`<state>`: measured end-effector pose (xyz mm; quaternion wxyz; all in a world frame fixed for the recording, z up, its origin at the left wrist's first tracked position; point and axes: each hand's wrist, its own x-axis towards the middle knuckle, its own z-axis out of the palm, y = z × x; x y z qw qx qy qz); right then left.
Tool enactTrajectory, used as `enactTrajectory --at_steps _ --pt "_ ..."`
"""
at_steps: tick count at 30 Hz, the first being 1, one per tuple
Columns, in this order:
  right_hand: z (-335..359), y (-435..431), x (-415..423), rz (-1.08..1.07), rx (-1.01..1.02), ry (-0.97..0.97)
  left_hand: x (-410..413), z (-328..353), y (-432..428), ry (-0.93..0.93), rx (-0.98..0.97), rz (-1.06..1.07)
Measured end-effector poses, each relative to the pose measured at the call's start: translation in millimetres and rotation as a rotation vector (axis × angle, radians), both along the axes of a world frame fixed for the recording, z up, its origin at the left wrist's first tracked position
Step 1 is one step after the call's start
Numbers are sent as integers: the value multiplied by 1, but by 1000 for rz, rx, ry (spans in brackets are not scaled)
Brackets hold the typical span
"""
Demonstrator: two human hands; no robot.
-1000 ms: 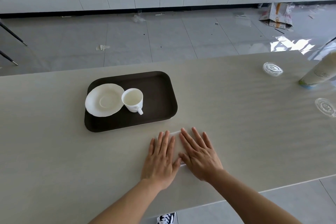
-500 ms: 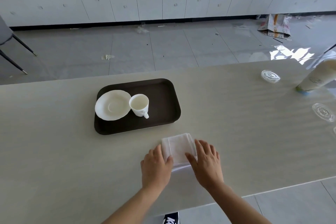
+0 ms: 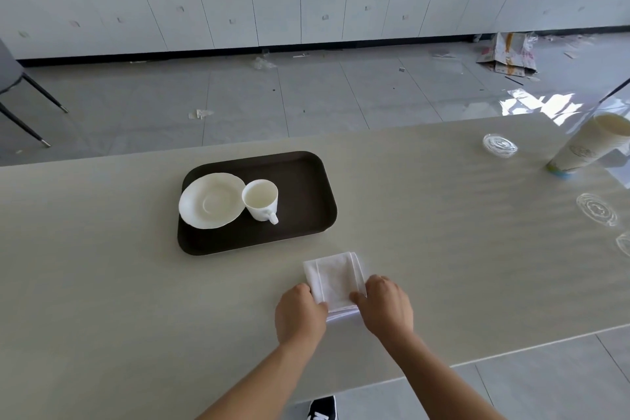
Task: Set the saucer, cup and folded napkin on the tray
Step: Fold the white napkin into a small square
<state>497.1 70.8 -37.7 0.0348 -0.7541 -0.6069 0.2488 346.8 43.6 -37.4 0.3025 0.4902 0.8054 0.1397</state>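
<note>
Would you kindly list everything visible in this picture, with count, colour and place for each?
tray: one, dark brown, on the table left of centre
saucer: one, white, on the tray's left part
cup: one, white, on the tray beside the saucer, handle toward the person
napkin: one, white, folded, on the table just nearer than the tray
table: one, pale beige, across the foreground
clear lids: at least two, transparent, on the table at right
paper cup stack: one, cream, leaning at the far right
chair: one, grey, far left on the floor
left hand: one, gripping the napkin's near left edge
right hand: one, gripping its near right edge
</note>
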Motion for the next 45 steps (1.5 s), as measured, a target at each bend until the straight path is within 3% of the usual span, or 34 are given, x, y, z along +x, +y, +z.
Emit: enactTrajectory --at_steps 12,21,36,45 --pt "6 1 1 -23 -15 69 14 -1 9 -114 29 140" --pt "11 7 -1 -188 -73 443 -5 11 15 -431 82 379" --pt "38 52 -26 -194 16 556 -32 40 56 -264 365 108" --pt "48 96 -37 -181 81 567 -43 52 101 -216 393 89"
